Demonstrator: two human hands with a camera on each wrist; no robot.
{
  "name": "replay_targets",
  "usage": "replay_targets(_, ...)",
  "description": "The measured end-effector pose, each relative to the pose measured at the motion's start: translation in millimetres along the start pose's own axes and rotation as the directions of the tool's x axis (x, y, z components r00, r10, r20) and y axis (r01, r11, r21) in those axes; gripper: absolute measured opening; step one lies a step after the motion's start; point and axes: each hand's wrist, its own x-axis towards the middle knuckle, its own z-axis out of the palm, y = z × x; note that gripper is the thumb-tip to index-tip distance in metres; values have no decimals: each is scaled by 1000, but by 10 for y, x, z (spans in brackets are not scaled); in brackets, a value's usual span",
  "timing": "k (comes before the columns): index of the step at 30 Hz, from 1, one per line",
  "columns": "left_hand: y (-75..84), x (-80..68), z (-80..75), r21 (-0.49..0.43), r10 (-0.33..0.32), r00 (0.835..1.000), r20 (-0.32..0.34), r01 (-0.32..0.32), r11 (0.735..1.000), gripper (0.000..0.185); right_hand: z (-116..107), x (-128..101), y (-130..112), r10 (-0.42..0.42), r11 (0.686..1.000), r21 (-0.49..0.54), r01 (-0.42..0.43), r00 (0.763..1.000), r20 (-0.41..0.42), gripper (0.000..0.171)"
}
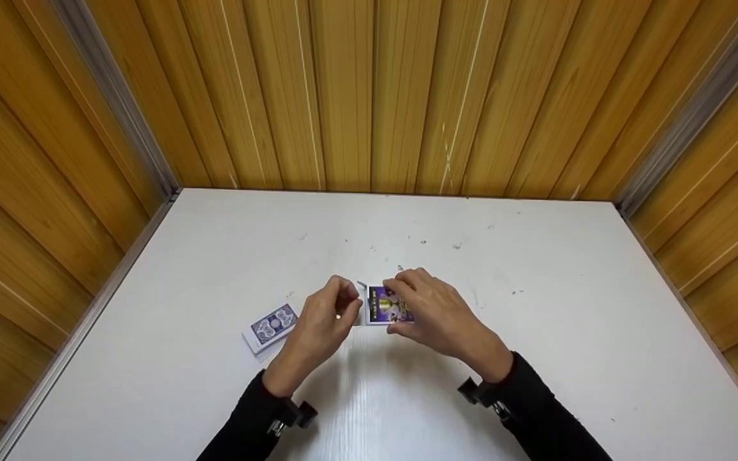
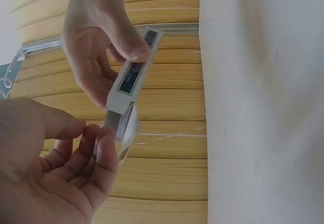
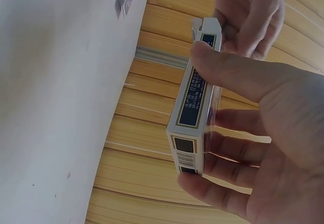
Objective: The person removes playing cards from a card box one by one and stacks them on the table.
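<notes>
Card box (image 1: pixel 389 305) held level, opening toward left hand (image 1: pixel 319 326)

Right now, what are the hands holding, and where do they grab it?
The right hand holds a card box by its long sides, thumb over one narrow edge. The left hand pinches the box's open flap end.

Head cam: high, looks fwd and down on the table (image 1: pixel 535 358), mid range. Left wrist cam: low, very close, looks past the left hand (image 2: pixel 55 173) to the box (image 2: pixel 132 75). Right wrist cam: same, from the opposite side. All 3 share box, both hands.
</notes>
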Motion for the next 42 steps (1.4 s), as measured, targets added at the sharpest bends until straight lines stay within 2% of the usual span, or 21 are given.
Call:
replay_targets(6,-42,-14,-5,-108,-106,992,73,114,988,15,-27,5,-60,-17,1000,-2,17,999,-28,67)
replay_targets(11,-63,-3,-47,-181,-152,980,128,174,968,18,-37,11,-86,-33,999,-7,33,999,-40,68)
replay_targets(16,-79,-1,-59,-191,-180,974,138,205,960,20,-27,16,-108,-49,999,-5,49,998,-44,68)
replay_targets(30,-13,-19,-39,-118,-288,951,113,301,946,18,16,17,-125,-88,994,-70,85,995,-37,67)
replay_targets(33,-38,-17,-42,-153,-299,946,126,316,936,18,23,17,-124,-89,994,-71,86,995,-35,67)
replay_targets(39,-101,-4,-74,-291,-309,934,180,351,890,18,27,12,-110,-74,995,-65,72,997,-37,66)
replay_targets(42,-106,9,-109,-319,-287,942,175,330,888,16,23,16,-84,-61,997,-51,59,997,-40,66)
